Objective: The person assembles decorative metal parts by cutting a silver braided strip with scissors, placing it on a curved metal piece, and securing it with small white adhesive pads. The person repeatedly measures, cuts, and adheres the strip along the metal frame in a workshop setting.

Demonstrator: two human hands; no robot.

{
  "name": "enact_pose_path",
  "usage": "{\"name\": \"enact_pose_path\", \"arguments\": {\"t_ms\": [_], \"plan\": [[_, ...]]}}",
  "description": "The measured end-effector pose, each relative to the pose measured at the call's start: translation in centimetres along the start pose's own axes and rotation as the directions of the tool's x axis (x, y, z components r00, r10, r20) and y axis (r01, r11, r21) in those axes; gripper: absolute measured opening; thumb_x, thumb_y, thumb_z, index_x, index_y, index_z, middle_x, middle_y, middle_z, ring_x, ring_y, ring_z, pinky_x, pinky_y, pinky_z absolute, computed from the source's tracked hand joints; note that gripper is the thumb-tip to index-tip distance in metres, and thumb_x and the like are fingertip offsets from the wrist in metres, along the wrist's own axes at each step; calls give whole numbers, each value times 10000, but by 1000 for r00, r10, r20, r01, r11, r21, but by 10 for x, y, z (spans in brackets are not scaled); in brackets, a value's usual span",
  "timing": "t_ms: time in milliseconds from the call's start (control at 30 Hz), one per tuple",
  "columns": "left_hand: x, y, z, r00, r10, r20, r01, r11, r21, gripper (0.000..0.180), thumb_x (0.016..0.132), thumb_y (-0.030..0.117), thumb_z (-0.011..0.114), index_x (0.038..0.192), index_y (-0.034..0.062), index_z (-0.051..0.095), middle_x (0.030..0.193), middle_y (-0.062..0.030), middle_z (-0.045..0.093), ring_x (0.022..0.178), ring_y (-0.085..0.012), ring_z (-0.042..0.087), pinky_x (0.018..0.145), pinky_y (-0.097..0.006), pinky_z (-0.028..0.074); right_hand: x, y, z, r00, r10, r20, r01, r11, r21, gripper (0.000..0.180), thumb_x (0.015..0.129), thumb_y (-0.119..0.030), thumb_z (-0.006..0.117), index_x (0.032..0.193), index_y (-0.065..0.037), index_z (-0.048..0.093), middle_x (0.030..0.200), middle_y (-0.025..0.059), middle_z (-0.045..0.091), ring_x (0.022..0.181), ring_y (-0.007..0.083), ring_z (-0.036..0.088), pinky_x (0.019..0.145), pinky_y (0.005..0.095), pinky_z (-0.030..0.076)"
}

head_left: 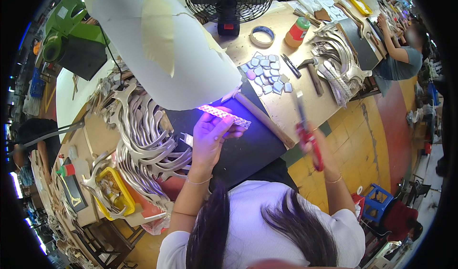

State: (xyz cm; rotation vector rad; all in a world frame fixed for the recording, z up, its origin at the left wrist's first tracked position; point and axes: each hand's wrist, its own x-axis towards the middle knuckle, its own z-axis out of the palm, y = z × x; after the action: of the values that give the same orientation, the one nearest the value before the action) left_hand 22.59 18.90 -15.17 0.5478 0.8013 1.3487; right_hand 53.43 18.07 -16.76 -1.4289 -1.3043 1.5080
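My left hand (208,137) pinches a short braided strip (225,116), holding it above a black mat (255,147). Purple light falls on the strip and fingertips from beneath a large white cover (167,49). Off to the right, my right hand (318,142) grips red-handled scissors (310,147). Their blades point away from me and are smeared by motion. On the mat, between the hands, lies a wooden stick (265,119). Left of my left hand are many curved silvery metal pieces (143,135) in a heap.
Small flat grey pieces (269,73), a hammer (313,78), a tape roll (262,36) and a bottle (296,32) lie ahead. A fan (229,1) stands behind them. More metal pieces (341,54) sit right. A yellow tray (130,200) is left. Another person (405,54) works far right.
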Motion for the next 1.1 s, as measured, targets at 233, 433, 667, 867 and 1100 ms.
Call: {"name": "enact_pose_path", "arguments": {"t_ms": [233,433,667,867,1100], "plan": [[-8,11,-6,998,5,-56,-2,998,58,222,945,66,642,1144,-9,576,927,-157,708,784,-250,733,666,-322,616,-3,-15,74,865,-41,501,77,996,-52,852,772,-779,623,1089,12,607,858,32,515,771,134,523,724,292,451],[-10,12,-10,998,-13,-68,22,992,125,211,944,61,644,1132,-11,580,942,-147,706,783,-245,731,667,-317,616,1,-23,85,875,-45,483,100,991,-90,953,709,-841,596,1100,29,604,889,47,528,781,126,542,718,271,463],[-9,7,-9,998,-34,-55,41,990,133,220,930,54,669,1126,-15,597,965,-129,707,817,-215,728,685,-287,608,0,-20,86,891,-75,448,129,987,-92,862,729,-760,680,1088,22,623,882,56,511,758,144,511,703,289,444],[-7,7,-8,998,-31,-50,38,988,149,223,934,53,666,1133,-20,595,976,-131,706,820,-215,728,689,-289,610,-1,-17,87,909,-67,411,107,991,-76,796,718,-728,721,980,15,609,823,29,495,722,122,484,650,282,422],[-5,6,-5,999,-15,-42,22,987,159,214,935,54,660,1125,-11,586,946,-141,705,794,-238,729,671,-309,617,-6,-12,90,936,2,352,23,997,-69,700,712,-697,748,849,-40,551,719,-23,452,657,65,418,579,238,361]]}}
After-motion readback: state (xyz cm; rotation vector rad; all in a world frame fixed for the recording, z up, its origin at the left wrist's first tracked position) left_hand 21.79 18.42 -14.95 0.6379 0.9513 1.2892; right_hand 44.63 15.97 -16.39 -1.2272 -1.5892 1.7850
